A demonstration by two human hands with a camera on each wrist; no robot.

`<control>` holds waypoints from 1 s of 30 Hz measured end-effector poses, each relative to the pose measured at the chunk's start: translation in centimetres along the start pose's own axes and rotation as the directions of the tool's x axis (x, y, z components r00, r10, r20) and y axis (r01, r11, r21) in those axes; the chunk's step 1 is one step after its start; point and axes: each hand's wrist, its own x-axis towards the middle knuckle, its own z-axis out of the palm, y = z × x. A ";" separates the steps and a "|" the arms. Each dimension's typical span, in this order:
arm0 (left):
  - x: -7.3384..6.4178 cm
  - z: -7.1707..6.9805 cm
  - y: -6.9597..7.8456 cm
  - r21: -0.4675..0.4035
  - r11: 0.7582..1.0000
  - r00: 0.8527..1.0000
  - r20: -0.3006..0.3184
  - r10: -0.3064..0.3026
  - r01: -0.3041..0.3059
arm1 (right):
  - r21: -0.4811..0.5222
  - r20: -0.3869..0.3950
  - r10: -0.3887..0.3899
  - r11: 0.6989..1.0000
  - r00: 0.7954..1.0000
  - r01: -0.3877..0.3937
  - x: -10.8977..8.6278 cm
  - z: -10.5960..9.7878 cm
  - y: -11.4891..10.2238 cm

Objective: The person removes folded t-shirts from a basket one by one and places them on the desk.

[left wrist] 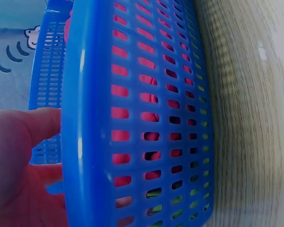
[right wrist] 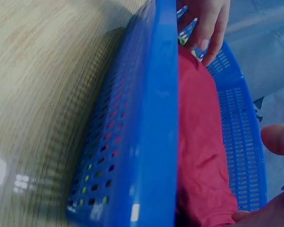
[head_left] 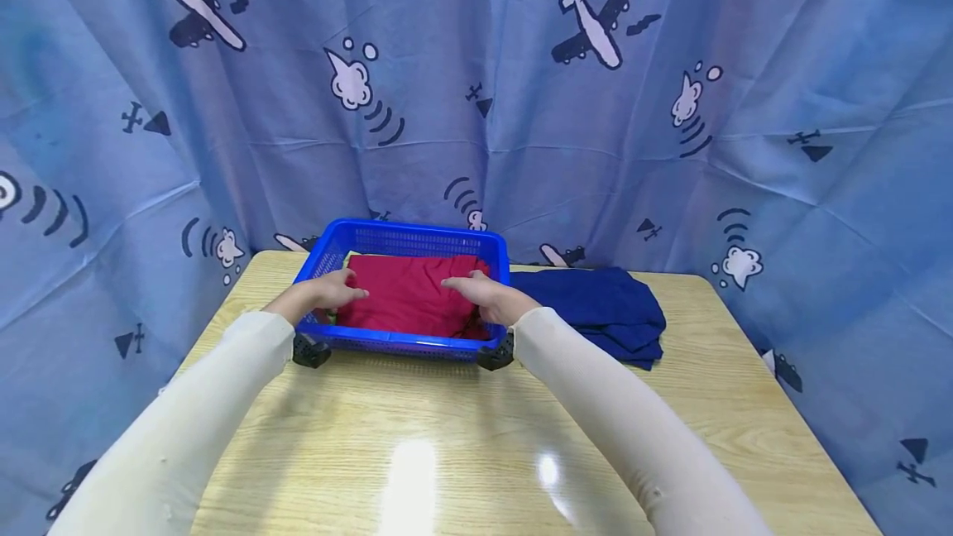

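Note:
A folded red cloth [head_left: 409, 292] lies in a blue plastic basket [head_left: 428, 339]. My left hand [head_left: 335, 289] reaches over the basket's left side, its fingertips at the cloth's left end. In the right wrist view those left fingers [right wrist: 212, 33] point down at the cloth, not closed around it. My right hand [head_left: 487, 296] is over the cloth's right end, its thumb held apart from the fingers. The basket's front wall hides part of both hands in the wrist views. Something yellow-green [head_left: 348, 257] shows at the cloth's left edge, mostly covered.
Folded navy cloth [head_left: 596, 308] lies on the wooden table [head_left: 357, 437] just right of the basket. A blue curtain [head_left: 447, 89] with printed planes hangs behind the table and along its sides. A black wrist device [head_left: 497, 351] sits close to the basket's front right corner.

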 end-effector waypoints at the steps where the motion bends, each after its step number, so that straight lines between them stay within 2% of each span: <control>1: 0.0 0.0 0.0 -0.006 1.000 1.000 -0.005 0.011 -0.011 | 0.013 -0.001 0.010 1.000 1.000 -0.010 0.1 -0.1 0.0; 5: 0.3 0.1 0.0 -0.040 0.998 0.999 -0.030 0.040 -0.041 | 0.060 -0.029 0.037 0.998 0.999 -0.035 0.4 -0.4 -0.1; 11: 0.4 0.1 0.0 -0.062 0.998 0.999 -0.022 0.029 -0.030 | 0.096 -0.061 0.044 0.995 0.997 -0.038 0.8 -0.9 -0.3; 15: 0.4 0.0 -0.2 -0.043 0.999 0.999 -0.013 0.030 -0.031 | 0.071 -0.034 0.018 0.997 0.999 -0.015 0.8 -0.8 -0.4; 19: 0.5 0.1 -0.3 -0.034 0.998 0.999 -0.025 0.047 -0.048 | 0.003 -0.032 -0.030 1.000 0.999 0.031 0.8 -0.7 -0.5; 23: 0.6 0.2 -0.3 -0.053 0.997 0.997 -0.044 0.061 -0.063 | -0.038 0.004 -0.064 0.997 0.998 0.064 0.9 -0.8 -0.6; 25: 0.7 0.2 -0.3 -0.073 0.995 0.996 -0.047 0.070 -0.073 | -0.021 0.045 -0.076 0.997 0.996 0.077 1.0 -0.8 -0.5; 30: 0.9 0.1 -0.6 -0.142 0.987 0.997 -0.007 0.080 -0.081 | -0.019 0.104 -0.088 0.996 0.991 0.090 1.3 -1.1 -0.3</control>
